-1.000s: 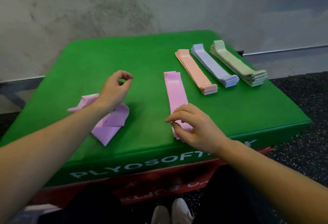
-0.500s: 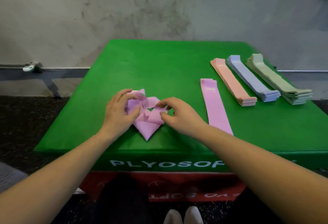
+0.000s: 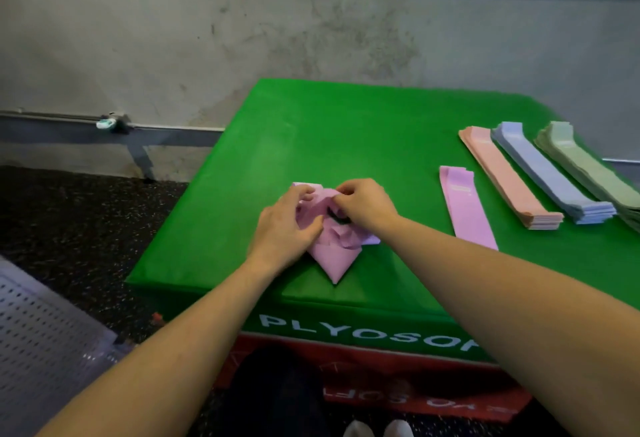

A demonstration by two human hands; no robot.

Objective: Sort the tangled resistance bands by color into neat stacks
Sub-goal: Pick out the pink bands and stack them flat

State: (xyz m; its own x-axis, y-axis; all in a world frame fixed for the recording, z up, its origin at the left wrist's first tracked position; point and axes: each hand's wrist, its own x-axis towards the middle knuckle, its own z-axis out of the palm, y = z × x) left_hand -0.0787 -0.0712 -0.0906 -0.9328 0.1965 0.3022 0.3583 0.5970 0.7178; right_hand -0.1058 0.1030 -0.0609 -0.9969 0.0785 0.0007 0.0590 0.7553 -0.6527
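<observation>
Green stack (image 3: pixel 588 168) cut by right edge; pink tangle (image 3: pixel 334 256) partly under both hands, grip unclear

A bright green box top (image 3: pixel 346 131) is shown, with white lettering (image 3: pixel 367 332) printed along its front edge and a red box (image 3: pixel 415 388) beneath. A crumpled pink band tangle (image 3: pixel 334 256) is seen on it. To the right, a flat pink band (image 3: pixel 467 211), a peach stack (image 3: pixel 509 180), a lavender-blue stack (image 3: pixel 550 176) and a sage green stack (image 3: pixel 588 169) are laid out. The wall (image 3: pixel 242 38) is mottled grey; the floor (image 3: pixel 69 221) appears dark and speckled.
</observation>
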